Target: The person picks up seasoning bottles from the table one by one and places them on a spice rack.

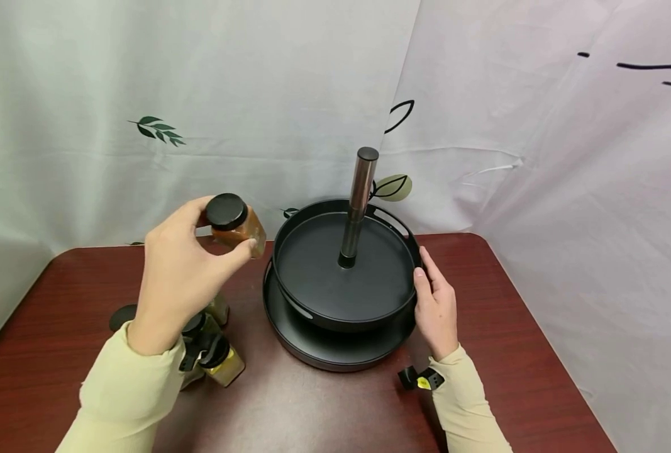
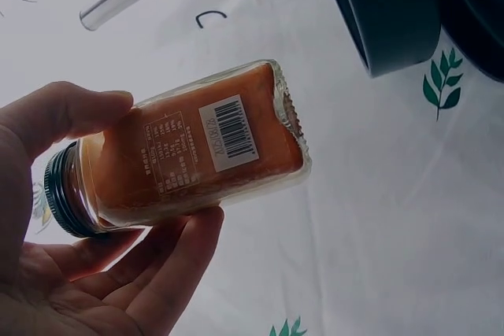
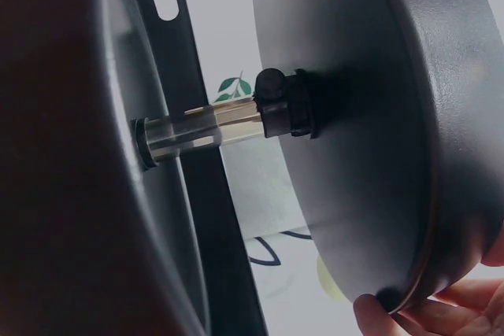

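My left hand (image 1: 179,267) holds a square glass spice jar (image 1: 238,231) with a black lid and orange-brown powder inside, raised left of a black two-tier round rack. In the left wrist view the jar (image 2: 189,143) lies tilted between thumb and fingers, its barcode label showing. My right hand (image 1: 438,308) grips the right edge of the rack's upper tray (image 1: 312,264). The right wrist view shows the fingers (image 3: 457,316) at that tray's rim, and the post (image 3: 185,135) joining it to the lower tray (image 1: 335,357). No jar stands on the upper tray.
Several spice jars with black lids, among them a yellow one (image 1: 224,365), stand on the brown table (image 1: 290,415) beneath my left forearm. A metal post (image 1: 363,182) rises from the upper tray. White cloth (image 1: 256,94) with leaf prints hangs behind the table.
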`<state>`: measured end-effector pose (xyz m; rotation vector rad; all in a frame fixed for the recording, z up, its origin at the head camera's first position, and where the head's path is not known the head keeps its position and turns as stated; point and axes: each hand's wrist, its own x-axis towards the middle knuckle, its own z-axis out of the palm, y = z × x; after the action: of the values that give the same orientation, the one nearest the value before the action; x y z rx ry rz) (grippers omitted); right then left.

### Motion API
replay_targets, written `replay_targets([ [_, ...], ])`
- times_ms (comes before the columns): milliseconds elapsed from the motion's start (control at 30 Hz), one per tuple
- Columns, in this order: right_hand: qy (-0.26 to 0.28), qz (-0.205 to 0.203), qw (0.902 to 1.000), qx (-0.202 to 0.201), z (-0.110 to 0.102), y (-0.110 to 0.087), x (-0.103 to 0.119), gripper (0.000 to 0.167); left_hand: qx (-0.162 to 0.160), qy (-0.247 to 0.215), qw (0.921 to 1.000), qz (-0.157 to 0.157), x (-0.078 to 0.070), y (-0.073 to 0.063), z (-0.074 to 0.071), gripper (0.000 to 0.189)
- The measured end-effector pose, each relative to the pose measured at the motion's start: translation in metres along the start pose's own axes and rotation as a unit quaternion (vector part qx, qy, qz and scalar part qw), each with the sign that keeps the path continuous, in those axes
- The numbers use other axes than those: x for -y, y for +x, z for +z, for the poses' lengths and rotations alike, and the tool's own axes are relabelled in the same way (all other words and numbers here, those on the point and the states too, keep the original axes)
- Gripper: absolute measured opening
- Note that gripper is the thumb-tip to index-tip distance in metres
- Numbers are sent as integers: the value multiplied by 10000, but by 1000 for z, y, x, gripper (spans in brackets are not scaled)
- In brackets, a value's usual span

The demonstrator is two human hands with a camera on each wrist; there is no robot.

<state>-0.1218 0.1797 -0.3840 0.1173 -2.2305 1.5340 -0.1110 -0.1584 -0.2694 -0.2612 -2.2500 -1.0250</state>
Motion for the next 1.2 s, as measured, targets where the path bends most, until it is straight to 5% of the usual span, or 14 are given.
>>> replay_targets([
  [267, 24, -35, 10000, -34, 2, -1, -1, 42, 233, 140, 9995, 128, -2, 4, 15, 46],
  [667, -66, -79, 9999, -130, 2, 0, -5, 42, 549, -251, 9982, 23, -10, 12, 36, 47],
  [967, -64, -100, 9998, -141, 2, 0, -4, 42, 816, 23, 9965, 191, -7, 11, 52, 49],
  [1200, -75, -95, 9998, -187, 2, 0, -4, 42, 1021, 139, 9947, -6, -5, 11, 60, 50],
])
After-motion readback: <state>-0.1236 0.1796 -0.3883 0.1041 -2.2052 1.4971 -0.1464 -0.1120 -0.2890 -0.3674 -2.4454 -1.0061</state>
